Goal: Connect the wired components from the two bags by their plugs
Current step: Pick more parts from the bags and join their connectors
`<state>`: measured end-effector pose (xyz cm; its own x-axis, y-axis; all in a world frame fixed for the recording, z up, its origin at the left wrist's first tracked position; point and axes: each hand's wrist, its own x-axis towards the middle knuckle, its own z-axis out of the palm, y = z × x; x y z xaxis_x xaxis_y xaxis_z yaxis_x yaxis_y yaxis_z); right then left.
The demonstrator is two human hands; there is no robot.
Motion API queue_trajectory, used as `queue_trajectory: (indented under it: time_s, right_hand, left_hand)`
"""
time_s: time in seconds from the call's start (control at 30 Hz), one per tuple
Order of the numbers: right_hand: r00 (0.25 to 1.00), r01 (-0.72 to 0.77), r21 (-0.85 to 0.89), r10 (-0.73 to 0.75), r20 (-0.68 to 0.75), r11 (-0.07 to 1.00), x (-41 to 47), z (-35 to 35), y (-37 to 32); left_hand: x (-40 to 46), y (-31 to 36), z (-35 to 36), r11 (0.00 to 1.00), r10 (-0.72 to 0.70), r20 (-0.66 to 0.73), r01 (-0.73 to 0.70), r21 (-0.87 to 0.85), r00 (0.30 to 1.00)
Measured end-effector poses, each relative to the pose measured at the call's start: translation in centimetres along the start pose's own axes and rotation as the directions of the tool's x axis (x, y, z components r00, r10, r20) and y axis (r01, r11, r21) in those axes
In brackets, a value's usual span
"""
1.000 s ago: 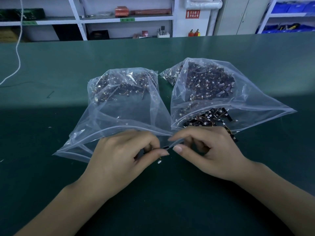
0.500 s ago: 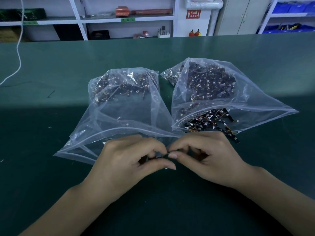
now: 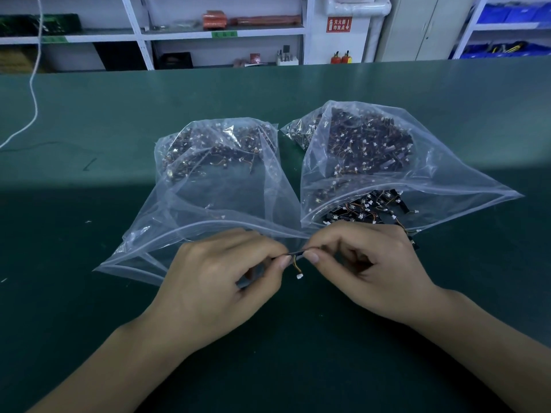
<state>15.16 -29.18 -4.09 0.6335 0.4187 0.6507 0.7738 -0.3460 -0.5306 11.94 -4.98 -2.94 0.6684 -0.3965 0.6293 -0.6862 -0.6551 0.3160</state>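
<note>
A small dark wired component [image 3: 296, 252] is now pinched between left hand [image 3: 220, 281] and right hand [image 3: 369, 263], drawn clear in front of the two bags [image 3: 226, 186]; its white plug [image 3: 299, 276] has dropped free, so mating looks unfinished

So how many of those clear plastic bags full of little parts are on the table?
2. The left bag lies ahead of the left hand; the right bag lies ahead of the right hand. Nothing suggests a hidden third.
</note>
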Motion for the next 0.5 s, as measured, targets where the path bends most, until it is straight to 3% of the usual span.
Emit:
queue_trajectory:
  time_s: [0.5]
  right_hand:
    - [0.998, -0.03, -0.021, 0.031, 0.049, 0.999, 0.01, 0.04, -0.15]
  left_hand:
    - [0.06, 0.18, 0.0, 1.0, -0.009, 0.013, 0.009, 0.003, 1.0]
